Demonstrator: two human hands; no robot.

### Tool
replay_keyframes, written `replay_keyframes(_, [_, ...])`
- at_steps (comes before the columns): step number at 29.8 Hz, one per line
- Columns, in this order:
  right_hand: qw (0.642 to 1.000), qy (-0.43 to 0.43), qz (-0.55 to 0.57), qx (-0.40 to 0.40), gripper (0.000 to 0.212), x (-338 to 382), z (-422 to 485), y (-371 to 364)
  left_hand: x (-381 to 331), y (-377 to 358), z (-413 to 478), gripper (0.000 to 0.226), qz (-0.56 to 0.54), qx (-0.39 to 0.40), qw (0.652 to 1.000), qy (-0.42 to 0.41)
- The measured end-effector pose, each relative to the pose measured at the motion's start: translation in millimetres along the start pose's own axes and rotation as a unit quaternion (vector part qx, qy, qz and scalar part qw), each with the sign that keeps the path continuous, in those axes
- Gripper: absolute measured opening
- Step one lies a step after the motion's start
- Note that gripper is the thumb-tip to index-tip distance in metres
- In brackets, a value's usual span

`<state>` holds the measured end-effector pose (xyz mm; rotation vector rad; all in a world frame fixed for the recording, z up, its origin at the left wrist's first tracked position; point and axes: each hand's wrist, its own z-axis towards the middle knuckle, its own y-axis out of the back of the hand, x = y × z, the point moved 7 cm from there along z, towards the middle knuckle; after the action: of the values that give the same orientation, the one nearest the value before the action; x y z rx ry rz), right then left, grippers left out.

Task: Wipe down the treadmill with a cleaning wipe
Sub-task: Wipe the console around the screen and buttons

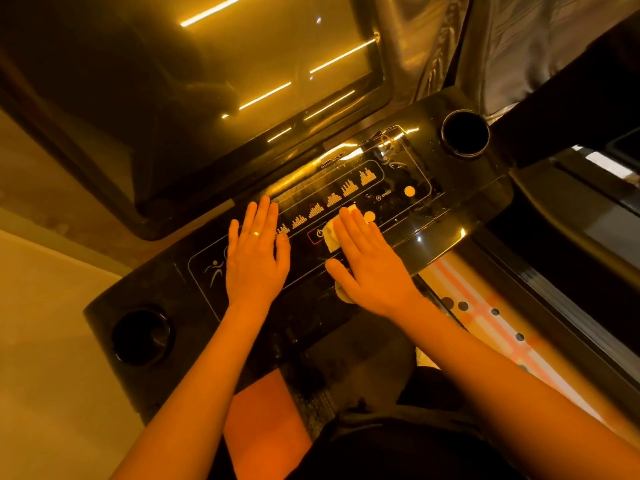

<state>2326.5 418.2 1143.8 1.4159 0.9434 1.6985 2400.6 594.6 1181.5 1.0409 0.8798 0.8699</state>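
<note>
Amber light glints off the glossy console [450, 216], hard and slick. The wipe [331, 235], thin, limp and likely damp, lies mid-console and is best pinned flat under a palm. The right hand [370, 263] presses it, fingers [353, 226] straight and close together. The left hand [254, 259] rests flat alongside, holding nothing.

Largely hidden beneath the flat right hand [367, 261]: the cleaning wipe [331, 237], only pale edges showing at the fingertips, beside the thumb and near the wrist. Covered by the left hand [256, 252]: a stretch of the control panel [391, 209] and its markings. Half masked by the wipe: the red power symbol [317, 234]. Too small to read: most panel lettering. Cut off by the top edge: the dark screen [173, 98]. Too dark to see into: the far cup holder [465, 133] and the near cup holder [142, 336]. Cropped at the bottom edge: the 2 forearms.
</note>
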Motion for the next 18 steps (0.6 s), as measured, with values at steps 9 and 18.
replay_keyframes(9, [1.000,-0.010,0.005,0.014,0.069,-9,-35,-1,-1,2,-1,0.051,-0.004,-0.001,1.000,0.000])
replay_keyframes(18, [0.999,-0.022,0.031,-0.007,0.079,4,52,19,-2,2,-1,0.051,0.002,-0.008,1.000,0.000])
